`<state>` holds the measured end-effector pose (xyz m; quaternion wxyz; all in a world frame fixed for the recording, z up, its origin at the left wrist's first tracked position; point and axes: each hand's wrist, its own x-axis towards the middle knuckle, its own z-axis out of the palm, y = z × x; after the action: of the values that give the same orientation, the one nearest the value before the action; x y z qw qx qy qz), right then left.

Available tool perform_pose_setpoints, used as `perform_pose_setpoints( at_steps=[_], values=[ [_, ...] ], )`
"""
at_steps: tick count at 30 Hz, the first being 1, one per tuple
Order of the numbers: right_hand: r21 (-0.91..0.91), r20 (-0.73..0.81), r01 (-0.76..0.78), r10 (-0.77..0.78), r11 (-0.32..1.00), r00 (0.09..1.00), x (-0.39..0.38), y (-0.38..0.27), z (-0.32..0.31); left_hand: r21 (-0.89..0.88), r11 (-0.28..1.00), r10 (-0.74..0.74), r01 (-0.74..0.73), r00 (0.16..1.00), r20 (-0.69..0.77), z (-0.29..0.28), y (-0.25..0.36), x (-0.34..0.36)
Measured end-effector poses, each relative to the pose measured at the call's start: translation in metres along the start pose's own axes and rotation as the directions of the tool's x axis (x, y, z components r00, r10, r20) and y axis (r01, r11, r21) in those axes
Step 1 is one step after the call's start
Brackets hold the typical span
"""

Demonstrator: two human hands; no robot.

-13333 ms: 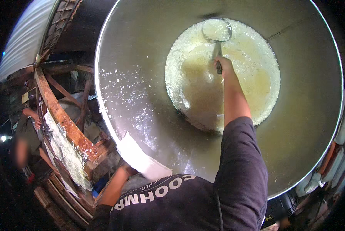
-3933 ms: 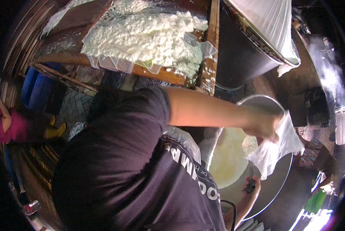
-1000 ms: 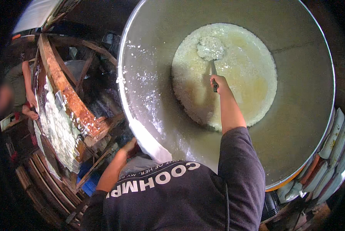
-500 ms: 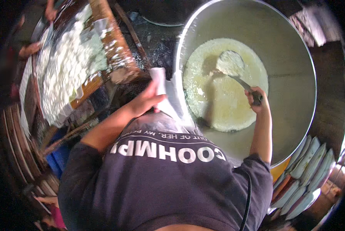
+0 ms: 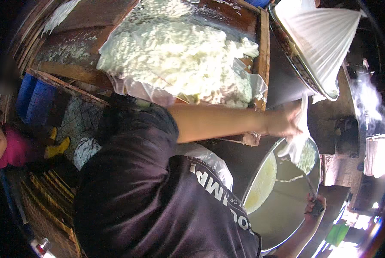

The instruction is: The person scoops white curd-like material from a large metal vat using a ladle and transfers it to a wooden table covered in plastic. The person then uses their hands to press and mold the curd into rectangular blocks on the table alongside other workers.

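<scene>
My left hand (image 5: 287,124) grips a white cloth (image 5: 303,109) hanging over the rim of a large metal vat (image 5: 272,225) that holds pale yellowish liquid (image 5: 260,182). At the vat's right, my right hand (image 5: 313,208) is closed round the dark handle of a ladle (image 5: 306,160), whose wide head is heaped with white curds and tilted under the cloth's lower end; a thin stream runs from it. Above my left arm, white curds (image 5: 171,56) lie spread on plastic sheeting in a wooden tray (image 5: 263,56).
A second metal vessel (image 5: 282,81) draped with white cloth (image 5: 319,43) stands at upper right, with steam (image 5: 368,99) beside it. A person in pink (image 5: 14,144) with yellow boots is at far left, near blue barrels (image 5: 33,99). Slatted wood (image 5: 46,198) lies at lower left.
The view has swung round. The ladle has risen from the liquid's surface to the vat's upper part, and my left hand has shifted with the cloth toward it.
</scene>
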<state>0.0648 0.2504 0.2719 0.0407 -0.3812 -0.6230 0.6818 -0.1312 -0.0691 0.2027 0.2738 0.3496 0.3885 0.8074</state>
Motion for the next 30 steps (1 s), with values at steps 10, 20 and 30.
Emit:
perform_pose_setpoints(
  at_steps=[10, 20, 30],
  values=[
    [0.239, 0.465, -0.127, 0.002, 0.963, 0.885, -0.051, -0.028, 0.263, 0.303, 0.917, -0.081, 0.261, 0.864, -0.497, -0.241, 0.237, -0.208],
    [-0.096, 0.913, -0.418, 0.247, 0.903, 0.324, -0.073, -0.018, 0.496, 0.509, -0.169, -0.287, 0.844, 0.452, -0.845, -0.393, 0.281, -0.252],
    [-0.214, 0.880, 0.126, 0.135, 0.969, 0.455, -0.108, 0.005, 0.547, 0.544, -0.286, -0.254, 0.789, 0.484, -0.837, -0.424, 0.266, -0.268]
  ],
)
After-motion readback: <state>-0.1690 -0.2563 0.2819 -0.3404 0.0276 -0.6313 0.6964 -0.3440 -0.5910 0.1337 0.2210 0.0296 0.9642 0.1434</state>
